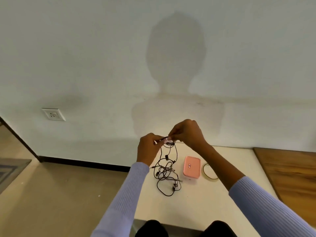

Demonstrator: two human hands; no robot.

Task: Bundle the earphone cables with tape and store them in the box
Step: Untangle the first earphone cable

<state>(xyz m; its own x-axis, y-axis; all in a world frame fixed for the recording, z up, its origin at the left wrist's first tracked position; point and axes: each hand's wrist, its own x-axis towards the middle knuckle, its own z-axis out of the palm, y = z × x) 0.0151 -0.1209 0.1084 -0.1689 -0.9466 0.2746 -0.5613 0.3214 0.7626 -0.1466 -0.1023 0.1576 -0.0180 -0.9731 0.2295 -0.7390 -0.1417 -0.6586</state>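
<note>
Dark knees (150,228) sit at the bottom edge of the frame, nearest the camera; above them two lilac ribbed sleeves (126,190) reach up toward the centre. Both hands are raised over the white counter (196,202) just above mid-frame; the left hand (147,147) has its fingers curled and pinches the black earphone cables (166,171) near their top; the right hand (187,134) also has a closed grip, pinching the same spot, where a small pale piece, prob. tape (168,139), sits on the wire; I cannot tell if it is already wrapped all round. From this pinch the cables hang down in loose loops and the lower part lies tangled on the counter, w/ earbuds and a plug spread out.

Pink box (191,166) lies lower right of centre, just beside the tangle, lid on; a tape roll (210,171) lies flat right of the box, partly hidden by the right forearm. At left of the frame is a wall socket (53,114); a wooden surface (290,177) is at the far right.

Step in hand, as I judge: fixing tape on the cable, but most of the wire is not yet gathered, so the bundling is at an early stage. Next move needs: coil the loose loops into one compact bunch, press the tape closed round it; then a free hand must open the lid before the bundle goes in.
</note>
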